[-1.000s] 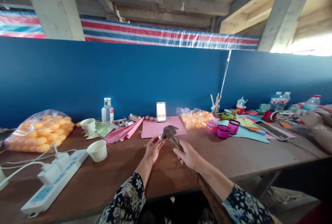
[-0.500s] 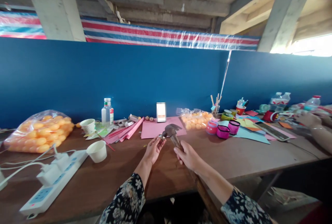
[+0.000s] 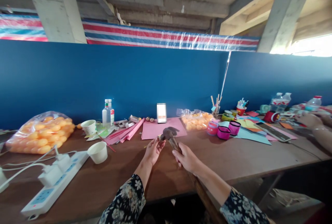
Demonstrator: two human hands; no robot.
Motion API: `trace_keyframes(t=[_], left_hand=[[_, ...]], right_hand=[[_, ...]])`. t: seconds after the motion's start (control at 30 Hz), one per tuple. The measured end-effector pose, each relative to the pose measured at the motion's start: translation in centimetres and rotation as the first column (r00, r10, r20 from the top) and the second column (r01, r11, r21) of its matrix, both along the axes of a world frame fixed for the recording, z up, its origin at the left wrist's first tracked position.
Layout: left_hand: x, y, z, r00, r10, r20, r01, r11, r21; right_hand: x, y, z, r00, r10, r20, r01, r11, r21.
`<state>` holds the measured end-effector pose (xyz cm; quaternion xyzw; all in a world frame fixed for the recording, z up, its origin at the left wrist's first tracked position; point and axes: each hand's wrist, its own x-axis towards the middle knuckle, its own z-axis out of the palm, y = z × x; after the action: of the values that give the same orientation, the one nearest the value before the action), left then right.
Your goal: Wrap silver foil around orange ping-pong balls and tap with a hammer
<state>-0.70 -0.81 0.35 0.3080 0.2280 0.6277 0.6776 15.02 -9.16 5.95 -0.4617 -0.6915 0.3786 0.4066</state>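
My right hand (image 3: pixel 188 158) is closed round the wooden handle of a claw hammer (image 3: pixel 169 133). The hammer's head is at the fingertips of my left hand (image 3: pixel 153 150), its claw pointing away to the right. Between those pinched fingertips is a small shiny metal ball (image 3: pixel 159 138), partly covered by fingers and hammer head; it looks like a small bell. Whether hammer and ball touch, I cannot tell. Behind the hammer lies a pink paper sheet (image 3: pixel 150 132), with a phone (image 3: pixel 161 113) standing upright on its far part. More small metal balls (image 3: pixel 147 119) sit at the sheet's back edge.
To the left are a power strip (image 3: pixel 55 186), a paper cup (image 3: pixel 98 152) and a bag of orange balls (image 3: pixel 43 132). Another such bag (image 3: pixel 197 120) and pink-black bands (image 3: pixel 223 132) lie right of the sheet. At the far right, another person's hand (image 3: pixel 311 120) shows.
The hammer head has moved slightly left and down, closer over the ball at my left fingertips. My right hand shifted a little left with it. The view tipped up slightly.
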Motion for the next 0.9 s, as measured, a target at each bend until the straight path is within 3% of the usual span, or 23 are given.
trace_keyframes(t=[0.2,0.43,0.9], left_hand=[[0.07,-0.06,0.04,0.999,0.050,0.012,-0.051,0.999,0.015],[-0.08,-0.05,-0.05,0.999,-0.035,-0.001,0.035,0.999,0.017],[-0.18,0.10,0.05,0.998,0.043,0.042,-0.042,0.999,-0.003]], right_hand=[[0.20,-0.22,0.70,1.000,-0.025,0.005,0.024,0.997,0.071],[0.05,-0.21,0.08,0.999,-0.007,0.042,0.007,1.000,0.010],[-0.15,-0.23,-0.25,1.000,-0.003,0.025,0.002,0.999,0.050]])
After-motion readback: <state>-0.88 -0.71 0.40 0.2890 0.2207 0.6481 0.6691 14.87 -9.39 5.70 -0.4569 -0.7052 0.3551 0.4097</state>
